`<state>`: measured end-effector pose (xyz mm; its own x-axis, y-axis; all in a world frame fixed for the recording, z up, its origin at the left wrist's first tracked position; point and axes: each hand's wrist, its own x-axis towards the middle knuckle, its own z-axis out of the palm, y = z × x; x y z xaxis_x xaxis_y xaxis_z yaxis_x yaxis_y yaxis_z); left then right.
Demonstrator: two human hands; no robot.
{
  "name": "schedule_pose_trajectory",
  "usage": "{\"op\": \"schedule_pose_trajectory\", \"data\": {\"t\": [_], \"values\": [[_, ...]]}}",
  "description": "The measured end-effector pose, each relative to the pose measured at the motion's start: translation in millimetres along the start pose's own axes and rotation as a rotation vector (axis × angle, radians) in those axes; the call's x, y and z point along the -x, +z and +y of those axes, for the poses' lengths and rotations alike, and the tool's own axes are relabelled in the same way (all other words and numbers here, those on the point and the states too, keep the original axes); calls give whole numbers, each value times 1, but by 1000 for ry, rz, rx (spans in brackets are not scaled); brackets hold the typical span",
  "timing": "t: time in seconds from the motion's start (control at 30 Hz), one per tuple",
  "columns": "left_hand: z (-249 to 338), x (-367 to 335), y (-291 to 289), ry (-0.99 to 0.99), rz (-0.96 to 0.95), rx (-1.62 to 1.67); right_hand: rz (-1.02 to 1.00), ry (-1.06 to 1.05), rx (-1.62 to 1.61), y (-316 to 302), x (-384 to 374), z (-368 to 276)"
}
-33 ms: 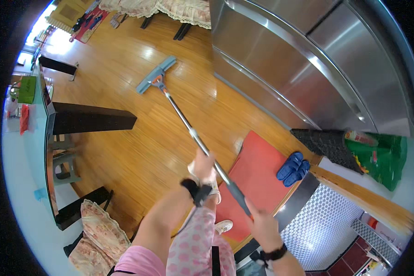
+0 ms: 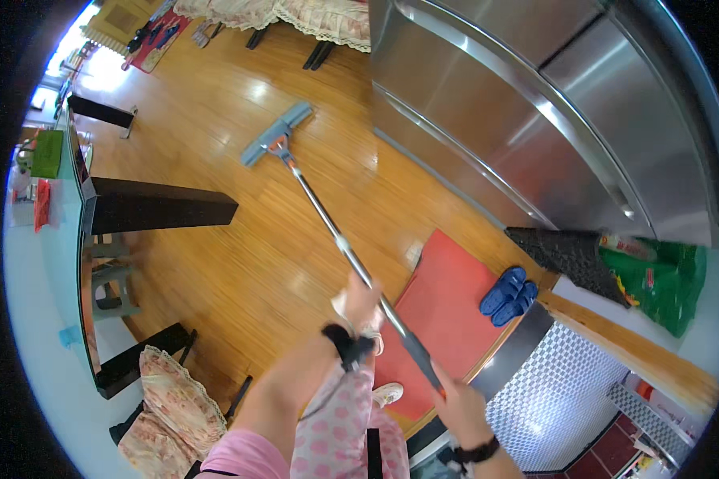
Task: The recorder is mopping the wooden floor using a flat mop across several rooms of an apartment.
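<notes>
Grey mop head (image 2: 277, 134) lies on the wood floor (image 2: 192, 152), left of the steel refrigerator (image 2: 447, 104), displaced slightly rearward and rightward from the earlier frame. Left hand (image 2: 362, 301), displaced likewise, has its fingers curled around the metal pole (image 2: 318, 206); the right hand (image 2: 462, 405) has its fingers curled around the grey grip (image 2: 417, 354).

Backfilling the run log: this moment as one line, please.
left hand: grips silver metal pole | right hand: grips dark-grey handle | long grey mop head: on shiny brown wooden floor
</notes>
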<state>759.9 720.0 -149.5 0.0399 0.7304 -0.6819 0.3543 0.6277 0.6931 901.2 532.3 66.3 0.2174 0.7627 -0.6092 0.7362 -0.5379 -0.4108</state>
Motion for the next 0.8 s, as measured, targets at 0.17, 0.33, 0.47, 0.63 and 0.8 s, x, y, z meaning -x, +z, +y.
{"op": "schedule_pose_trajectory", "data": {"t": [0.17, 0.33, 0.47, 0.63, 0.8], "values": [[-93, 188, 35, -12, -470, 287, -299, 318, -421, -35, 154, 21], [-12, 295, 74, -634, -556, 575, -242, 399, -154, -104, 253, 32], [28, 223, 78, -407, -664, 576, -298, 366, 68, -144, 175, 16], [87, 75, 26, 54, -405, 427, -352, 161, 79, -138, 25, -2], [116, -60, -106, 51, 60, 498, -202, -217, -77, -98, -217, -113]]}}
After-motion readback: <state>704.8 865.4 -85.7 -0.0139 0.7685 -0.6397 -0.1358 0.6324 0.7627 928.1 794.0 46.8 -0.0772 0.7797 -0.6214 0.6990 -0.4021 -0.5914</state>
